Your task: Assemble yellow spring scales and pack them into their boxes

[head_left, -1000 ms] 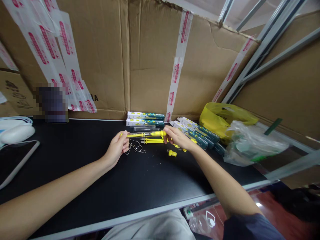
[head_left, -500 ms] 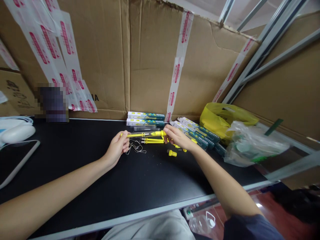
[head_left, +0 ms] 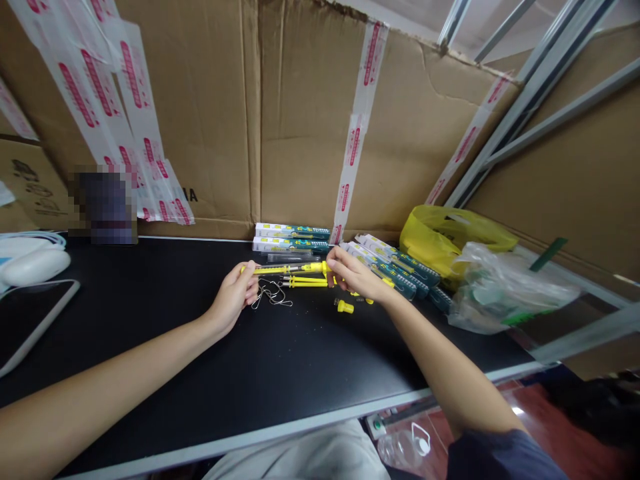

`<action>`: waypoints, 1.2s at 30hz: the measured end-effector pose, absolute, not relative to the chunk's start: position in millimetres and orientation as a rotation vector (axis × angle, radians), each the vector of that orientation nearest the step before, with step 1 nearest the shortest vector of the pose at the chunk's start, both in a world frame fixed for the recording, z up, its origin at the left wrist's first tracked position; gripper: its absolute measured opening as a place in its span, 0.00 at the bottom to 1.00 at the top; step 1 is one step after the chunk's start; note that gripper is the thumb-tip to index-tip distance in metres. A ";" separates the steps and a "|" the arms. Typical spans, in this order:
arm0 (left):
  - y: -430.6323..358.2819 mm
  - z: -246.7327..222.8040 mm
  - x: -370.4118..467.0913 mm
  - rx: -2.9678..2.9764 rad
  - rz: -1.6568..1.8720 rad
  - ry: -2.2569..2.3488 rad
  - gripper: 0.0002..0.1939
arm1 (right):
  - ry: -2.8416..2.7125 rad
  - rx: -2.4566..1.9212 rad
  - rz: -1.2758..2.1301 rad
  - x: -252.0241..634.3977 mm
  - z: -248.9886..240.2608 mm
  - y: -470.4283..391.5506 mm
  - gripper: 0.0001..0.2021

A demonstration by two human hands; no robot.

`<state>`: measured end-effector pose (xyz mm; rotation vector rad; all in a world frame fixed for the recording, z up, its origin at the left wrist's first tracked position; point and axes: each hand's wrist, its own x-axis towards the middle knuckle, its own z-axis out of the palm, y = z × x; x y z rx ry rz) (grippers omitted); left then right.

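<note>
A slim yellow rod-shaped tool (head_left: 290,269), with a metal section along its middle, is held level just above the table between my two hands. My left hand (head_left: 236,288) is closed around its left end. At the other end, the fingers of my right hand (head_left: 351,270) pinch the thicker yellow part; the fingertips are partly hidden. Below the tool lie several yellow rods (head_left: 309,283) side by side. Bent metal wire hooks (head_left: 271,295) are heaped near my left fingers. A short yellow cap-like piece (head_left: 345,307) rests under my right hand, with more small yellow pieces partly covered by it.
Slim printed boxes (head_left: 291,245) stand at the back, and more boxes (head_left: 395,270) fan out at right. Clear plastic tubes (head_left: 293,257) lie before them. Yellow (head_left: 435,233) and clear plastic bags (head_left: 505,287) sit far right. White devices (head_left: 37,267) are at left; a cardboard wall (head_left: 305,133) rises behind.
</note>
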<state>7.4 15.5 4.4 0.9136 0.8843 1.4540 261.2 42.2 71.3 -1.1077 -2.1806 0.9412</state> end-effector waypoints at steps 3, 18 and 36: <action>15.7 3.5 6.9 0.915 1.456 0.886 0.20 | -2.177 -1.078 0.984 261.1 71.7 40.8 0.07; 14.6 6.4 7.5 0.907 1.458 0.891 0.21 | -2.007 -0.962 1.118 257.4 66.3 43.6 0.17; 18.1 3.0 2.7 1.074 1.454 1.062 0.24 | -2.066 -0.912 0.802 259.2 61.5 47.0 0.13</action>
